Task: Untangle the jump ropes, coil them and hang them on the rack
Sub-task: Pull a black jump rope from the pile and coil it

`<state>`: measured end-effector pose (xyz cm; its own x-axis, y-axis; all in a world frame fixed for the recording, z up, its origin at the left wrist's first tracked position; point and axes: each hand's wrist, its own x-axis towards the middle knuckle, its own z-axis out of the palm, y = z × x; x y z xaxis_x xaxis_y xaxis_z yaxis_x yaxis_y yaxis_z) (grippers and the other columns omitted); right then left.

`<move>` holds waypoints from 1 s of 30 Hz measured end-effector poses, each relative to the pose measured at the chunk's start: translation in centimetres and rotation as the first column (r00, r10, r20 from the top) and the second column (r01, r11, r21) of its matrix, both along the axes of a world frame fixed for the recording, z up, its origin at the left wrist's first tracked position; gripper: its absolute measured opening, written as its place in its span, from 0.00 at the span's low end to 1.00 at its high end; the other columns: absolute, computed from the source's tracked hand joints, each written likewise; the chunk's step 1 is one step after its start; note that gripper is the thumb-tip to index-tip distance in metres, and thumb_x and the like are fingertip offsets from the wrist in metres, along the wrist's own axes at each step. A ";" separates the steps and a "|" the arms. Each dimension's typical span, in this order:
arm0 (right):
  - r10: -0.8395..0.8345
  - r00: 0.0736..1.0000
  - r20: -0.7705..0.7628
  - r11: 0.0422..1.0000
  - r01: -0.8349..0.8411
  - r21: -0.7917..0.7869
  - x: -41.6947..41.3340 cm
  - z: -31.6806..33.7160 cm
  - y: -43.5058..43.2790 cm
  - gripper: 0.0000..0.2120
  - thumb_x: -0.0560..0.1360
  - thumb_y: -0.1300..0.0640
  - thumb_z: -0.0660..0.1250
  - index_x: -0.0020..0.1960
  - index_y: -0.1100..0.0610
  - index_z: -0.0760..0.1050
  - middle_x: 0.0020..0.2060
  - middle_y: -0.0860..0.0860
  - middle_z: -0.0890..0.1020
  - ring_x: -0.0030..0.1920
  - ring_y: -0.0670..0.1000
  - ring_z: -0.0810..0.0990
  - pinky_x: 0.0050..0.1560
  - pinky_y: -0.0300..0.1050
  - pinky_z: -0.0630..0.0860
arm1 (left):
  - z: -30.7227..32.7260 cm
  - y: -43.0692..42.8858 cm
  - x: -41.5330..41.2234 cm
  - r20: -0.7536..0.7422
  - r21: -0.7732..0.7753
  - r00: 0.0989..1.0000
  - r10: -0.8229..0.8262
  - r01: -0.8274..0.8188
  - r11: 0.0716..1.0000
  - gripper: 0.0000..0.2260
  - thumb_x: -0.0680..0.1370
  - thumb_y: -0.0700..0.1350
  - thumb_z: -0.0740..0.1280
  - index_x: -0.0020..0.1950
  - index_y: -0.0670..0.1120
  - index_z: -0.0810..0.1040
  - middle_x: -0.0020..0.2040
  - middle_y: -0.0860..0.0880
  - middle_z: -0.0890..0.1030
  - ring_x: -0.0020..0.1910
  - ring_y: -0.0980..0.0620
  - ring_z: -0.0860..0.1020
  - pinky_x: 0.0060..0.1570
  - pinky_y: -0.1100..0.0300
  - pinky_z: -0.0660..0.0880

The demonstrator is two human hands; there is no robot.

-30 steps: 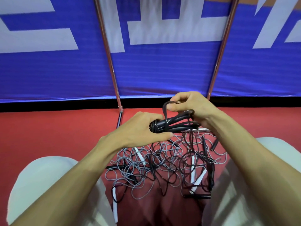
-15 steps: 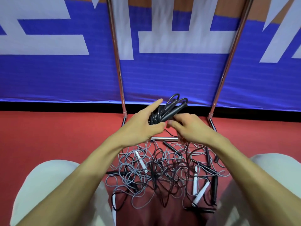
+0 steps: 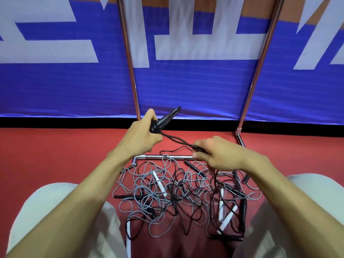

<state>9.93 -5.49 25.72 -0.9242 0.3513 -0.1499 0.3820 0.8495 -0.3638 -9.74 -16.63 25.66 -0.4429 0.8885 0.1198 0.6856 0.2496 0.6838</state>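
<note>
The black jump rope handles [image 3: 168, 116] were clenched in the left hand [image 3: 142, 134]; the doubled cord [image 3: 178, 143] was held taut across to the right hand [image 3: 219, 155], pinched there, above the tangled pile [image 3: 167, 194].

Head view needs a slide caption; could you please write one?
The left hand grips black handles; the right hand holds their cord above the tangle.

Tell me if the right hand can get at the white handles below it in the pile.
Probably not yet: the right hand pinches the black rope stretched to the left hand. The white handles lie close below, reachable once it lets go.
</note>
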 end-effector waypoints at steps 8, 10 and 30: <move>0.228 0.881 -0.414 0.930 -0.070 0.362 0.0 1.0 -0.4 0.08 0.78 0.47 0.61 0.50 0.50 0.75 0.40 0.44 0.79 0.41 0.49 0.77 0.36 0.46 0.74 | -2.1 0.5 0.4 -0.315 -0.312 0.934 -0.169 0.066 0.948 0.12 0.75 0.43 0.68 0.55 0.50 0.68 0.41 0.50 0.78 0.39 0.46 0.76 0.35 0.54 0.69; 0.208 0.841 -0.499 0.938 -0.028 0.344 0.0 1.0 -0.3 0.10 0.74 0.45 0.65 0.48 0.50 0.80 0.38 0.45 0.80 0.39 0.49 0.78 0.34 0.46 0.74 | -2.2 0.6 0.7 -0.324 -0.346 0.920 -0.221 0.102 0.933 0.11 0.74 0.39 0.68 0.52 0.50 0.73 0.43 0.49 0.77 0.41 0.45 0.76 0.39 0.52 0.74; -0.694 0.625 -0.356 0.484 0.039 -0.874 -0.4 1.1 1.6 0.08 0.65 0.65 0.74 0.40 0.59 0.76 0.24 0.47 0.74 0.24 0.44 0.67 0.27 0.36 0.63 | 0.7 -1.3 5.6 0.105 0.038 0.909 -0.404 0.402 0.915 0.09 0.72 0.45 0.72 0.49 0.52 0.75 0.30 0.60 0.72 0.28 0.59 0.68 0.32 0.64 0.66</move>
<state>9.51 -3.85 26.79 -0.6808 0.7319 -0.0276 -0.0113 -0.0482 -0.9988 -4.15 -17.96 26.40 -0.0584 0.9927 0.1059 0.6474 -0.0431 0.7609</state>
